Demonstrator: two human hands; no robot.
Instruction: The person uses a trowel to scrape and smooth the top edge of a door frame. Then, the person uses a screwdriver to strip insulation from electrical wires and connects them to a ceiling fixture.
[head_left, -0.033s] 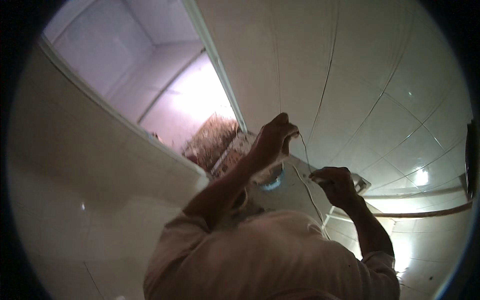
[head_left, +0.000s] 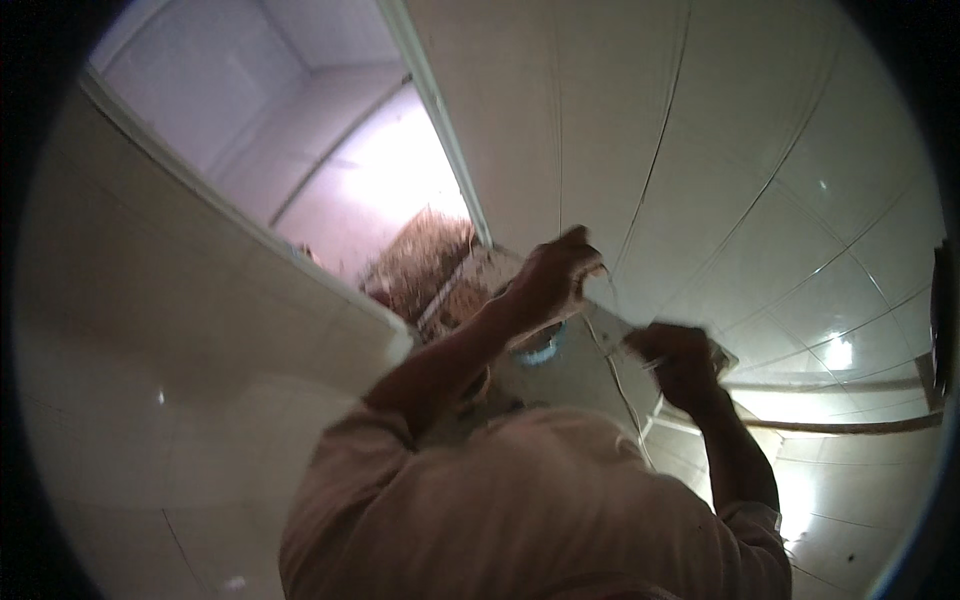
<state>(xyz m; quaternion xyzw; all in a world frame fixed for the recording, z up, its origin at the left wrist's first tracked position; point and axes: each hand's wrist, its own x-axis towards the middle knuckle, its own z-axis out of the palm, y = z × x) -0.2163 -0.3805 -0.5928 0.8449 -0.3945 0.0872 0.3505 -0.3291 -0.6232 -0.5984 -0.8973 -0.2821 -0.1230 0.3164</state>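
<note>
Pinching what looks like a thin strand (head_left: pixel 613 292) between closed fingertips, the left hand (head_left: pixel 556 275) is raised before the pale wall (head_left: pixel 720 140). Lower down, the right hand (head_left: pixel 678 352) curls, too blurred to tell its grip; a pale cord (head_left: pixel 621 388) runs between the forearms.

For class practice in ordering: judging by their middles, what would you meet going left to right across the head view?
Bright doorway, the person's left hand, pale cord, right hand, brown bar, dark object at the right edge.
</note>
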